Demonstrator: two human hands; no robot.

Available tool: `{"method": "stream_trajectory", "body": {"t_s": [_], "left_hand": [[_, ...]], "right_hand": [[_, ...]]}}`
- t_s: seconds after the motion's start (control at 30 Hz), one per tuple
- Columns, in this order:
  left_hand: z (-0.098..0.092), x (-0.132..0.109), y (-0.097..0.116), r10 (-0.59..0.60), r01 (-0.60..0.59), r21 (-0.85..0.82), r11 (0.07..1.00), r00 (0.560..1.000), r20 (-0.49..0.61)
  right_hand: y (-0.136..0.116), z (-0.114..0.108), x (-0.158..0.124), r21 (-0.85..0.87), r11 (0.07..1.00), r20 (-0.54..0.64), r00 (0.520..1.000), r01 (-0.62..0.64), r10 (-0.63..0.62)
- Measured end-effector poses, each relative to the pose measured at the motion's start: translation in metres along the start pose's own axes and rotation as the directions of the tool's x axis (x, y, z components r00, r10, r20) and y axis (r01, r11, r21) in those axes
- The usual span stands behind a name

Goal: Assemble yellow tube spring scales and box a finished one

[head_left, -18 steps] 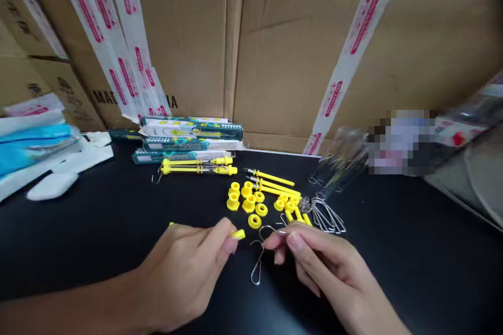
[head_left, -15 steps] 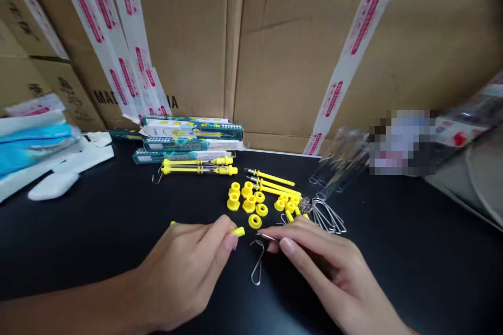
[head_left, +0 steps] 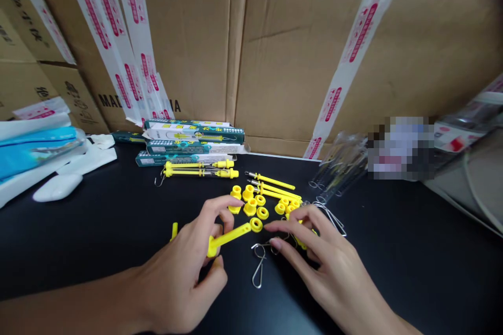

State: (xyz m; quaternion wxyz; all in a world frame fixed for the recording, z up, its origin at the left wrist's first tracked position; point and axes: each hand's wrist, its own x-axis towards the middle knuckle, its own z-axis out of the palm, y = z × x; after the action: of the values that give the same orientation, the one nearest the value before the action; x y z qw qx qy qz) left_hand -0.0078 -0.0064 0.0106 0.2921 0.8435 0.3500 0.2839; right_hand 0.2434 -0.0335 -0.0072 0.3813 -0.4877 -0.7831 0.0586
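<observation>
Tabletop (head_left: pixel 118 220): yellow rod (head_left: pixel 231 235) between left fingers (head_left: pixel 222 203)

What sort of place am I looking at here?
Probably a small-assembly or packing workspace: loose yellow parts on a black table, a stack of small printed boxes, and large taped cardboard behind them.

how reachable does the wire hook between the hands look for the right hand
Likely yes: the right hand is close beside the wire hook, whose loop lies uncovered on the black table, with the left hand off to the other side.
</observation>
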Motion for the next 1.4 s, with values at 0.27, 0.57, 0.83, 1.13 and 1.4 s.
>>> {"method": "stream_trajectory", "body": {"t_s": [0.27, 0.57, 0.83, 1.13, 1.4], "left_hand": [[0.001, -0.006, -0.002, 0.219, -0.218, -0.055, 0.974, 0.976, 0.008], [0.016, -0.010, -0.004, 0.353, -0.368, 0.077, 0.926, 0.921, 0.164], [0.029, -0.004, -0.002, 0.210, -0.224, 0.036, 0.974, 0.952, 0.224], [0.038, -0.012, -0.002, 0.325, -0.322, -0.061, 0.945, 0.944, 0.056], [0.021, -0.004, 0.000, 0.331, -0.330, -0.049, 0.943, 0.944, 0.018]], "right_hand": [[-0.027, 0.008, 0.006, -0.019, 0.919, -0.037, 0.919, 0.393, -0.394], [-0.049, 0.023, 0.015, -0.062, 0.871, -0.149, 0.858, 0.488, -0.491], [-0.049, 0.027, 0.014, -0.111, 0.888, -0.214, 0.862, 0.447, -0.460], [-0.050, 0.027, 0.003, -0.198, 0.885, -0.227, 0.859, 0.420, -0.459], [-0.046, 0.023, 0.009, 0.144, 0.898, -0.217, 0.898, 0.416, -0.382]]}}
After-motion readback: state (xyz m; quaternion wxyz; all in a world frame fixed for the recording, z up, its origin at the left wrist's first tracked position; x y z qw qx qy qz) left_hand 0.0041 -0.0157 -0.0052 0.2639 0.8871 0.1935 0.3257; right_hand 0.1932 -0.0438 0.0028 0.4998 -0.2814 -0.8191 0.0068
